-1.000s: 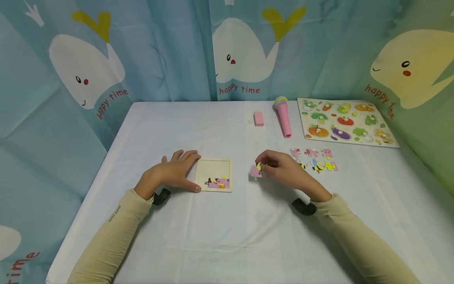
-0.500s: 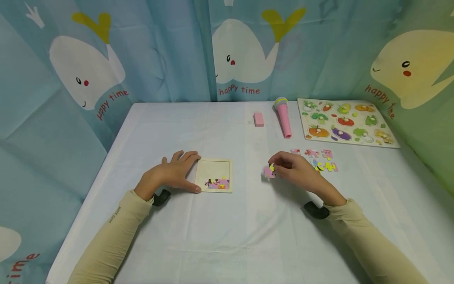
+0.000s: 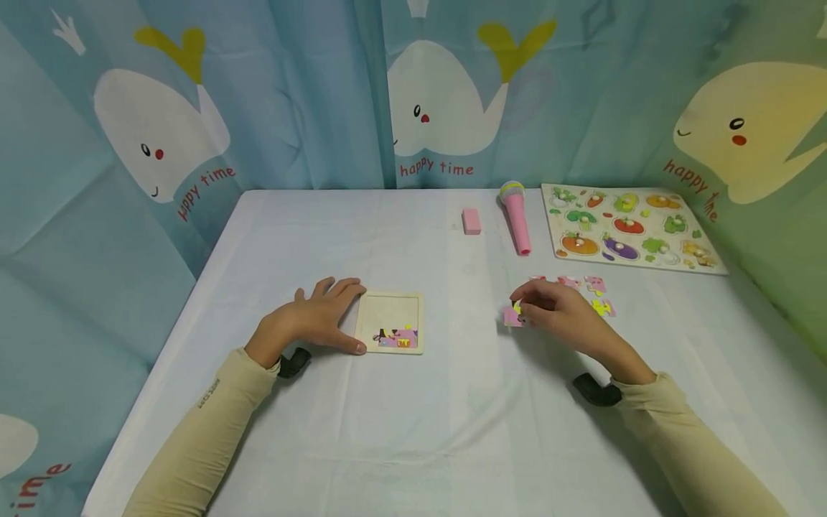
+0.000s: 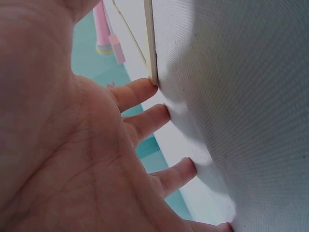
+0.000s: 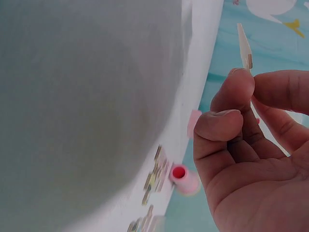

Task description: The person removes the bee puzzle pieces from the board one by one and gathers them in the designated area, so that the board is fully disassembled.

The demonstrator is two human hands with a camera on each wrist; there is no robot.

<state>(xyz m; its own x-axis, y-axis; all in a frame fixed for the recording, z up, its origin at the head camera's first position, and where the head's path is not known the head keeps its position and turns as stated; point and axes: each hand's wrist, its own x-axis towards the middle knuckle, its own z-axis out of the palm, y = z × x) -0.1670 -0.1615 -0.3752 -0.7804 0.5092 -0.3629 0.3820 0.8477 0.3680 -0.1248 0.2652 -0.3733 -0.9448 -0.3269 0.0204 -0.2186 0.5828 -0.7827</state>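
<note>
My left hand (image 3: 315, 316) rests at the left edge of a square wooden puzzle frame (image 3: 421, 323), thumb and a fingertip touching its rim, fingers spread. In the left wrist view the frame's edge (image 4: 151, 53) meets one fingertip. Joined puzzle pieces (image 3: 397, 337) in pink, yellow and black lie in the tray's lower right part. To the right of the frame, my right hand (image 3: 568, 319) pinches a pink and yellow puzzle piece (image 3: 513, 317) above the table. The right wrist view shows this piece (image 5: 245, 46) edge-on, between fingertips and thumb.
Several loose puzzle pieces (image 3: 596, 284) lie beyond the right hand, partly hidden by it. Farther back are a pink block (image 3: 472, 222), a pink toy microphone (image 3: 517, 222) and a vegetable peg board (image 3: 636, 228). A whale-print curtain (image 3: 304, 93) borders the white table.
My right hand has moved to the right, away from the frame, with the puzzle piece still pinched. The left hand stays at the frame's edge.
</note>
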